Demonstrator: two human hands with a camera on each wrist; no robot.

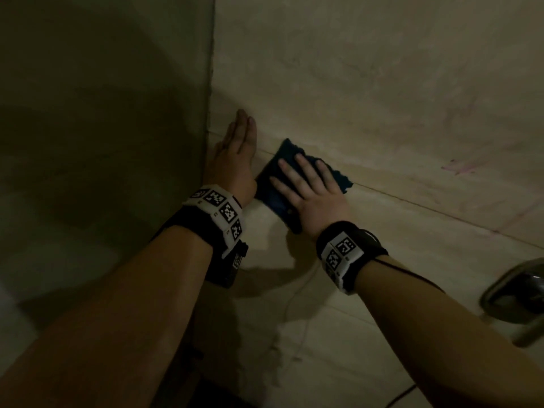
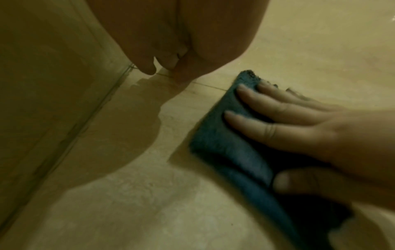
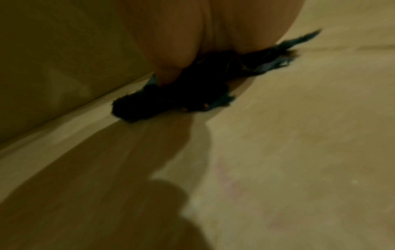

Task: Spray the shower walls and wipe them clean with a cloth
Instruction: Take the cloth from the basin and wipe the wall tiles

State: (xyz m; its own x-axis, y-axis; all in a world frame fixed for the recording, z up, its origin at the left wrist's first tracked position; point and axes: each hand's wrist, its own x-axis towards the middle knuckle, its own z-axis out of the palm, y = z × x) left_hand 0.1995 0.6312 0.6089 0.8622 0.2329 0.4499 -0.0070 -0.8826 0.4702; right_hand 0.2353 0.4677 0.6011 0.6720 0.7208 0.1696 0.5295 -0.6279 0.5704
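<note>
In the head view the right hand [image 1: 312, 195] lies flat with straight, spread fingers pressing the dark blue cloth [image 1: 282, 184] against the tiled shower wall [image 1: 382, 83], just right of the corner, while the left hand [image 1: 235, 154] rests open and empty beside it. The left wrist view shows the thumb [image 2: 299, 184] lying over the cloth's near edge. The right wrist view shows the cloth bunched under the palm; being merely pressed, it could slip from under the hand on wet tile.

Room around the blue cloth [image 1: 282, 184]

Left of the cloth, the left hand [image 1: 232, 154] and the wall corner [image 1: 210, 113] block passage; above and right of it bare tiled wall [image 1: 382, 83] lies open; the metal fixture [image 1: 518, 298] stands well below-right.
</note>
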